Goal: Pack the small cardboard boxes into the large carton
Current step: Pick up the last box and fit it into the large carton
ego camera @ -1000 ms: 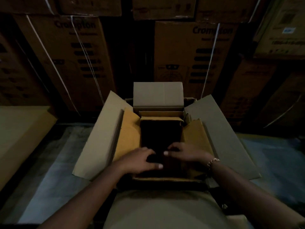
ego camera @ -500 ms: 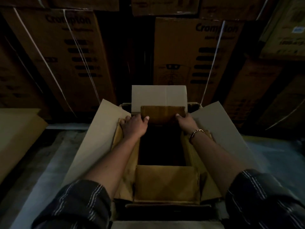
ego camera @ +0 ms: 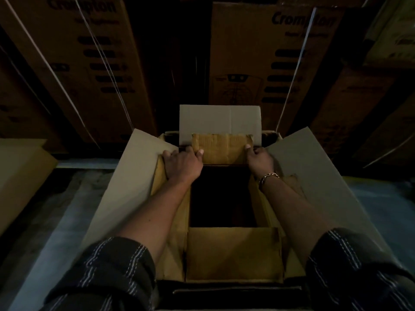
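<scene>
**Both hands on the far flap of an open box inside the carton**

The large carton (ego camera: 318,167) sits open on the floor, its grey-brown corrugated flaps spread: one slanting out to the left, one to the right, and a pale far flap (ego camera: 220,117) standing upright at the back. Inside it, filling the middle, is a smaller box of yellower cardboard (ego camera: 233,254), rectangular, with its long axis running near to far. Its top is open; the interior is a dark well and what lies in it cannot be made out. Its near flap lies folded outward toward the viewer, flat and smooth, and its side flaps stand against the carton walls.

The small far flap (ego camera: 221,149), ribbed and slightly ragged along its upper edge, stands nearly upright against the carton's pale flap. The left hand (ego camera: 183,163) rests at its left edge, fingers curled over the carton rim and thumb laid on the flap's face. The right hand (ego camera: 260,160) pinches the flap's right edge with thumb and fingers; a metal chain bracelet (ego camera: 268,177) circles that wrist. Dark striped sleeves (ego camera: 112,272) are pushed up both forearms.

Behind, printed cartons (ego camera: 265,57) bound with white strapping are stacked like a wall. The floor (ego camera: 56,221) is pale and dusty-looking.
</scene>
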